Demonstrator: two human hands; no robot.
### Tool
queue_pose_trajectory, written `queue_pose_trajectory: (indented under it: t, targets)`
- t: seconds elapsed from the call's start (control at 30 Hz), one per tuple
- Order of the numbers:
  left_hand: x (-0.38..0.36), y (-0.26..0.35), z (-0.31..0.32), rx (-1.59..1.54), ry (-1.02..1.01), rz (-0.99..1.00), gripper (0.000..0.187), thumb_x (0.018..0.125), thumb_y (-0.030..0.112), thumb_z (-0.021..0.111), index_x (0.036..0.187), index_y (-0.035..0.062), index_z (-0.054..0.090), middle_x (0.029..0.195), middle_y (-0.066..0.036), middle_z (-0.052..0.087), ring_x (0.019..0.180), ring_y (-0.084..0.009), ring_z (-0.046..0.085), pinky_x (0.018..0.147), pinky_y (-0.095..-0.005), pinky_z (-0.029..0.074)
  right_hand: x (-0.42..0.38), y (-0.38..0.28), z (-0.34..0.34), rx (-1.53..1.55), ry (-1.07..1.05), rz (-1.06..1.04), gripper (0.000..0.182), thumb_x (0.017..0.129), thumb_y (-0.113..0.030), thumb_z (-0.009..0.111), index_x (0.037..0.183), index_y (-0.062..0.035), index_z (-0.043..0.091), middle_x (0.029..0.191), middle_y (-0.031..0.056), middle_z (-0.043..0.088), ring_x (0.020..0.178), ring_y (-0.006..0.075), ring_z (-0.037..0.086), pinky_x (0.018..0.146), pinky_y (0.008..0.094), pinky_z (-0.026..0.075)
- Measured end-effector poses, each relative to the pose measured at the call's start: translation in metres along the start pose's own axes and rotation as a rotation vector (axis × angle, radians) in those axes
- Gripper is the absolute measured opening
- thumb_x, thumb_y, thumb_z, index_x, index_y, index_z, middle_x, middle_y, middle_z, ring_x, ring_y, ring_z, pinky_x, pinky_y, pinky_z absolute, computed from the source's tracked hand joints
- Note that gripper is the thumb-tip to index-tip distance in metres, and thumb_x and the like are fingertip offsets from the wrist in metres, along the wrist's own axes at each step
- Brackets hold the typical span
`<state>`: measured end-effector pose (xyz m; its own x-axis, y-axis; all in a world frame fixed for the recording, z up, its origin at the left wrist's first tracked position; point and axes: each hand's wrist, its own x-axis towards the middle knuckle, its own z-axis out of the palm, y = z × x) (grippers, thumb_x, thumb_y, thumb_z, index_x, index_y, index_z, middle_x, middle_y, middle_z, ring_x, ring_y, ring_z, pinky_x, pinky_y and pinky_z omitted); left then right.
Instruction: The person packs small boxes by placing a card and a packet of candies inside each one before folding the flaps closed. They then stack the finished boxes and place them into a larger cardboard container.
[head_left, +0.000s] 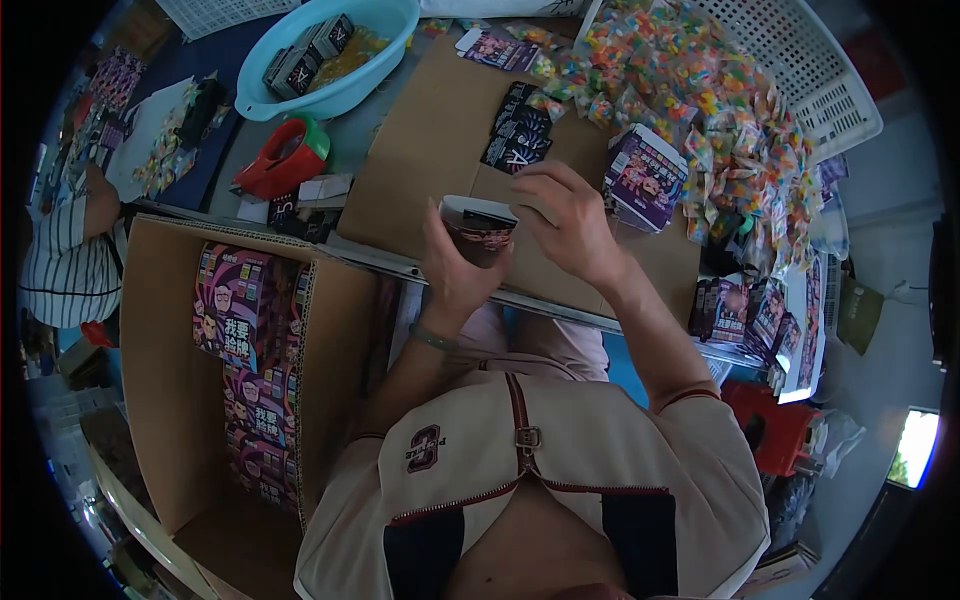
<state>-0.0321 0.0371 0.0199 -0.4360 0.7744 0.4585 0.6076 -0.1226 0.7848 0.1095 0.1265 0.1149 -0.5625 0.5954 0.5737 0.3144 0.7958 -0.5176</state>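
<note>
My left hand (pixel 460 275) is wrapped round a small dark printed box (pixel 482 236), its white-edged open end turned up, above the front edge of the cardboard sheet (pixel 410 170). Just right of the box, my right hand (pixel 568 215) is raised with its fingers bent towards the box's top; whether they hold anything is too small to tell. Black printed cards (pixel 518 130) lie on the cardboard beyond my hands. A purple printed box (pixel 645 180) is to the right of them, and a flattened purple box (pixel 497 50) is farther back.
Candy packets (pixel 720 130) spill from a white basket (pixel 825 80) at right. Purple boxes (pixel 745 315) stand at the right edge. A blue basin (pixel 375 85) and red tape dispenser (pixel 285 158) are at left. A large carton (pixel 155 370) holds printed boxes. Another person (pixel 75 250) works far left.
</note>
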Motion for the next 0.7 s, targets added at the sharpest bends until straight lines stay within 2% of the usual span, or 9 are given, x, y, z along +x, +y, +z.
queue_pose_trajectory:
  t: [0.1, 0.17, 0.23, 0.27, 0.33, 0.4, 0.53, 0.67, 0.7]
  targets:
    - [0.0, 0.004, 0.001, -0.053, 0.007, 0.016, 0.103, 0.066, 0.026, 0.085, 0.141, -0.0049, 0.023, 0.122, -0.027, 0.048, 0.105, -0.0414, 0.057, 0.085, -0.0466, 0.049, -0.032, -0.008, 0.006, 0.029, 0.103, 0.196, 0.027, 0.073, 0.0, 0.074, 0.099, -0.0021, 0.067, 0.102, 0.0135, 0.066, 0.087, 0.0282, 0.067, 0.074, 0.0352, 0.055]
    - [-0.004, -0.004, 0.005, -0.074, 0.002, 0.033, 0.098, 0.07, 0.025, 0.085, 0.141, -0.0036, 0.024, 0.124, -0.028, 0.048, 0.106, -0.0409, 0.056, 0.086, -0.0465, 0.049, -0.049, 0.0, 0.026, 0.057, 0.173, 0.206, 0.027, 0.073, -0.001, 0.075, 0.098, -0.0022, 0.067, 0.101, 0.0135, 0.067, 0.086, 0.0278, 0.067, 0.073, 0.0347, 0.055]
    - [-0.008, -0.024, 0.011, -0.175, 0.106, 0.268, 0.073, 0.08, 0.018, 0.079, 0.135, -0.0031, 0.035, 0.124, -0.028, 0.052, 0.107, -0.0396, 0.059, 0.085, -0.0452, 0.051, -0.056, 0.002, 0.032, 0.085, 0.252, 0.216, 0.026, 0.073, -0.001, 0.075, 0.097, -0.0023, 0.067, 0.1, 0.0135, 0.068, 0.085, 0.0274, 0.067, 0.072, 0.0341, 0.055]
    - [-0.008, -0.03, 0.008, -0.172, 0.099, 0.272, 0.073, 0.08, 0.018, 0.079, 0.135, -0.0031, 0.035, 0.124, -0.028, 0.052, 0.107, -0.0396, 0.059, 0.085, -0.0452, 0.051, -0.055, 0.003, 0.032, 0.113, 0.267, 0.194, 0.025, 0.072, -0.003, 0.076, 0.095, -0.0034, 0.067, 0.099, 0.0141, 0.067, 0.083, 0.0296, 0.067, 0.071, 0.0362, 0.055]
    - [-0.007, -0.034, -0.006, -0.086, 0.08, 0.444, 0.047, 0.086, 0.009, 0.071, 0.124, -0.0041, 0.048, 0.119, -0.027, 0.059, 0.102, -0.0385, 0.063, 0.082, -0.0424, 0.054, -0.055, 0.004, 0.029, 0.146, 0.288, 0.183, 0.023, 0.071, -0.004, 0.077, 0.092, -0.0045, 0.068, 0.097, 0.0146, 0.067, 0.08, 0.0318, 0.066, 0.07, 0.0384, 0.054]
    - [-0.003, -0.035, -0.019, -0.029, 0.074, 0.475, 0.04, 0.087, 0.008, 0.07, 0.12, -0.004, 0.052, 0.115, -0.025, 0.061, 0.099, -0.0383, 0.064, 0.08, -0.0417, 0.055, -0.048, 0.011, 0.019, 0.023, 0.177, 0.033, 0.021, 0.071, -0.006, 0.077, 0.09, -0.0045, 0.068, 0.098, 0.0149, 0.067, 0.078, 0.0327, 0.066, 0.067, 0.0376, 0.054]
    - [0.0, -0.037, -0.015, -0.03, 0.137, 0.508, 0.031, 0.089, 0.007, 0.067, 0.116, -0.0014, 0.056, 0.11, -0.023, 0.064, 0.093, -0.0376, 0.065, 0.078, -0.0417, 0.055, -0.044, 0.021, 0.015, 0.048, 0.11, -0.026, 0.018, 0.073, -0.002, 0.076, 0.09, -0.0036, 0.069, 0.098, 0.014, 0.068, 0.079, 0.0314, 0.066, 0.069, 0.0338, 0.052]
    - [0.016, -0.027, -0.018, 0.017, 0.079, 0.555, 0.027, 0.088, 0.005, 0.067, 0.114, -0.0003, 0.059, 0.108, -0.02, 0.064, 0.087, -0.0325, 0.066, 0.072, -0.0378, 0.054, -0.04, 0.023, 0.013, 0.278, -0.078, 0.237, 0.015, 0.076, -0.001, 0.074, 0.089, -0.0028, 0.068, 0.095, 0.0122, 0.068, 0.078, 0.0275, 0.067, 0.07, 0.0334, 0.053]
    - [0.019, -0.028, -0.022, -0.125, -0.017, 0.397, 0.024, 0.088, 0.004, 0.066, 0.111, -0.0002, 0.06, 0.106, -0.018, 0.064, 0.083, -0.0284, 0.065, 0.07, -0.0348, 0.053, -0.038, 0.022, 0.014, 0.362, -0.123, 0.329, 0.014, 0.076, -0.001, 0.073, 0.09, -0.0023, 0.068, 0.094, 0.012, 0.069, 0.078, 0.0261, 0.067, 0.07, 0.0333, 0.053]
